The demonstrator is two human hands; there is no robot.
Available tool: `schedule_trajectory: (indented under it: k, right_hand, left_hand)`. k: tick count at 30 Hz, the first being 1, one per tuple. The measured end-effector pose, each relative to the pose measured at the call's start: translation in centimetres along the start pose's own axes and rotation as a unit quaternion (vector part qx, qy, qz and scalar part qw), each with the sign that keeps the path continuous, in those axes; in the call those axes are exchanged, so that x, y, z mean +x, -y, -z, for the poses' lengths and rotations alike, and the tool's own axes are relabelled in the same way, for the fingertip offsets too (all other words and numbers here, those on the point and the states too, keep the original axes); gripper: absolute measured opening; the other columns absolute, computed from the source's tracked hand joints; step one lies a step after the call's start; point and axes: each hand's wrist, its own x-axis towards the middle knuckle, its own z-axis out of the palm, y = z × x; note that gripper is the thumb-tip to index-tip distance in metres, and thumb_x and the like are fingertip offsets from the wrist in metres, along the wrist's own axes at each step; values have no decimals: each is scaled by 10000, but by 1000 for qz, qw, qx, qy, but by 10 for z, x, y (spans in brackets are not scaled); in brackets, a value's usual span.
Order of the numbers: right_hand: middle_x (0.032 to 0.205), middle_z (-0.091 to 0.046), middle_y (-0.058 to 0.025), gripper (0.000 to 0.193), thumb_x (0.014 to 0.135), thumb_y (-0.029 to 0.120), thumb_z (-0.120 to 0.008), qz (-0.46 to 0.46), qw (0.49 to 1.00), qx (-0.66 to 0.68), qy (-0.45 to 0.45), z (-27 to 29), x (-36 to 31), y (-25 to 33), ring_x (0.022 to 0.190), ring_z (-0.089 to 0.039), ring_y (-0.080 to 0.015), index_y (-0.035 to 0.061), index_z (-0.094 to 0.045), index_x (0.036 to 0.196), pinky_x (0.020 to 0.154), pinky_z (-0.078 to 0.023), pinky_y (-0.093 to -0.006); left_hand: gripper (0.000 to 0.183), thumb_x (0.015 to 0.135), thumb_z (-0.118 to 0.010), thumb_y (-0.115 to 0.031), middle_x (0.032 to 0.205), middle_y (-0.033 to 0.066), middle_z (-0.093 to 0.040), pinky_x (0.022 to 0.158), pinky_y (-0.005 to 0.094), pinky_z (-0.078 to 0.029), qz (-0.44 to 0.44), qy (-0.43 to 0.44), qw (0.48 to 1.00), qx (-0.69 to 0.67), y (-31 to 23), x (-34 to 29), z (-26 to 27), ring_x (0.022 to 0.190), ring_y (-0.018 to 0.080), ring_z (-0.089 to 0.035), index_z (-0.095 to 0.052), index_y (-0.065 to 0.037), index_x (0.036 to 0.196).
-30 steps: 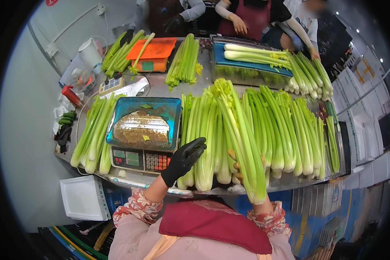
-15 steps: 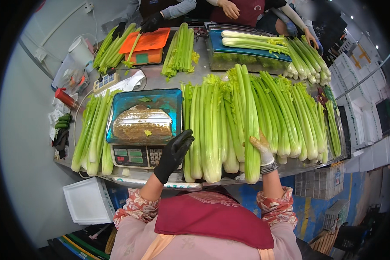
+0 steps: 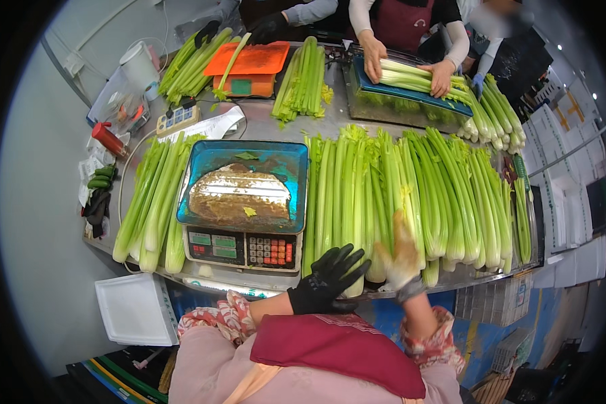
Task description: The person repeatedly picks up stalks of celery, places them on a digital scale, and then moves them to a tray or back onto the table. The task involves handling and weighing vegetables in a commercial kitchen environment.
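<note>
the left hand, in a black glove, hovers at the near edge of the counter with its fingers spread wide, the fingertips just reaching the cut butts of the celery row; it grips nothing. the right hand, in a pale glove and blurred, lies on the lower ends of the stalks near the middle of that row, fingers loosely splayed over them; whether it pinches a stalk cannot be told.

the celery row lies side by side across the right half of the counter, butts toward the person, leafy tops pointing away. just left of the left hand stands a weighing scale with a keypad and small display, carrying a blue tray smeared with brown residue and a few leaf scraps. left of the scale lies a smaller celery bundle running the same way.

farther back, another bunch of celery lies in the middle, next to an orange tray and more stalks at the far left. a calculator and a slip of paper sit behind the scale, a red can at the left edge. across the counter, other people's hands press on trimmed celery on a second blue tray. below the counter's left corner sits a white box.
</note>
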Motion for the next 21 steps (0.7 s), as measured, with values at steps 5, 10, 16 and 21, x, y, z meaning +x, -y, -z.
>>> schedule_trajectory:
  k: [5, 10, 16, 21]
  right_hand:
    - [1382, -284, -295, 1042, 681, 254, -733, -72, 971, -128, 187, -36, -50, 62, 1303, -303, -370, -4, -54, 1429, 1074, -288, -380]
    - [1370, -353, -208, 852, 712, 86, -649, -29, 974, 225, -12, -43, -60, 16, 1235, -402, -299, 10, -182, 1420, 1048, -326, -377]
    - [1332, -394, -191, 814, 729, 234, -691, -216, 531, 819, 27, -24, -66, -17, 971, -567, -250, 58, -249, 1390, 584, -522, -277]
    - [1381, -338, -198, 863, 714, 282, -721, -144, 553, 819, 49, -13, -78, -18, 963, -570, -275, 56, -237, 1392, 545, -520, -296]
  left_hand:
    - [736, 827, -636, -333, 1370, 237, -349, 1037, 440, -288, 151, -144, 959, -190, 22, -28, -1, 1282, 375, -328, -291, 2, 1383]
    - [730, 843, -606, -348, 1376, 271, -302, 1021, 471, -289, 201, -114, 958, -167, 12, -43, -19, 1253, 411, -335, -264, -28, 1404]
    - [740, 844, -585, -394, 1384, 274, -280, 998, 479, -298, 216, -68, 964, -138, 16, -39, -21, 1208, 412, -366, -260, -51, 1413]
    - [745, 817, -638, -334, 1398, 249, -284, 994, 459, -321, 155, -134, 967, -153, 12, -28, -6, 1228, 383, -368, -280, -47, 1404]
